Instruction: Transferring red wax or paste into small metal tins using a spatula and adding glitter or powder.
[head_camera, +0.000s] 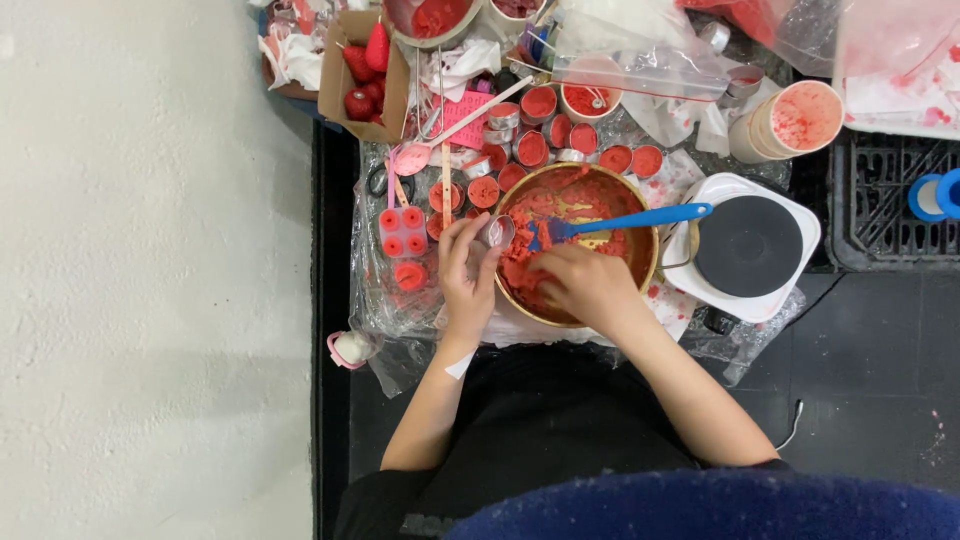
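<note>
Head view, item one: left hand (468, 268), fingers curled to pinch a small metal cup (497, 232) at the near-left rim of the brass bowl (640, 262); right hand (585, 285), fingers bunched together down in the red wax crumbs (530, 262), whether pinching any cannot be told. Item two: blue spatula (640, 217) lying across the bowl, filled cups (532, 148) ranked behind, white hotplate (752, 245) just beside. Handling note, as judgement: cup best kept level and close over the bowl so spilt crumbs fall back in.
</note>
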